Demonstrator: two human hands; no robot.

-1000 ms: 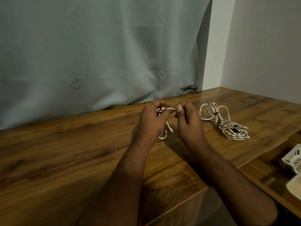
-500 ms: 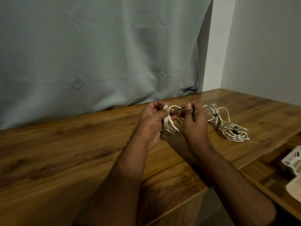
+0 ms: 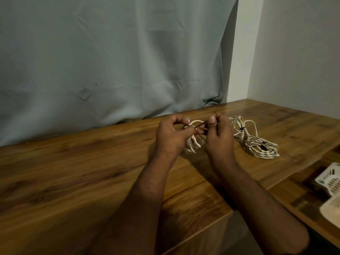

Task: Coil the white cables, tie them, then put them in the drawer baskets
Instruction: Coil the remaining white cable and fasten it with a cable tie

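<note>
Both hands: left hand [image 3: 172, 137] grips looped white cable [image 3: 193, 144]; right hand [image 3: 219, 137] pinches thin tie [image 3: 255, 124].

right hand [image 3: 219, 137] | pulled dark tie [image 3: 255, 124] outward (taut) | cable coil [image 3: 193, 142] lifted

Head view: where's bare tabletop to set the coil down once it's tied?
Free: the wide stretch of wooden table left of the left hand, back to the curtain. Also the far right corner behind the tied cable bundle. Crowded: between the right hand and that bundle, and the white baskets at the right edge.
</note>
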